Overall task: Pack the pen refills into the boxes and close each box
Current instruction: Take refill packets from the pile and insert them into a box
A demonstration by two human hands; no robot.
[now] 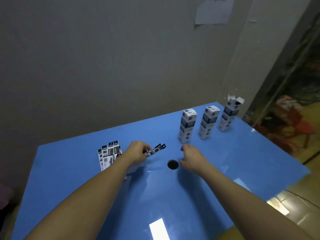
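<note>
— Three tall white-and-navy cardboard boxes stand in a row at the far right of the glossy blue table (pixel 207 170). Which one matters?

— The farthest, the open box (pixel 229 116), whose top flaps stand up. The nearest closed box (pixel 187 126) and the middle closed box (pixel 208 124) look sealed already, so by that reading two are done and one is left.

— And the refills?

— The left hand (pixel 137 152) pinches a small bundle of black-and-white packaged pen refills (pixel 155 149) at one end. The bundle's long axis runs up and to the right, free end aimed roughly toward the boxes. More loose refill packs (pixel 109 155) lie fanned on the table just left of that hand.

— The right hand (pixel 192 158)?

— It holds nothing, fingers loosely curled, hovering beside a dark round hole in the tabletop (pixel 172 164). It is the hand nearer the boxes.

— So the next move?

— Probably the bundle must travel right and away, well past the closed boxes, and turn upright to drop into the open mouth. The right hand seems better placed to steady that box.
</note>
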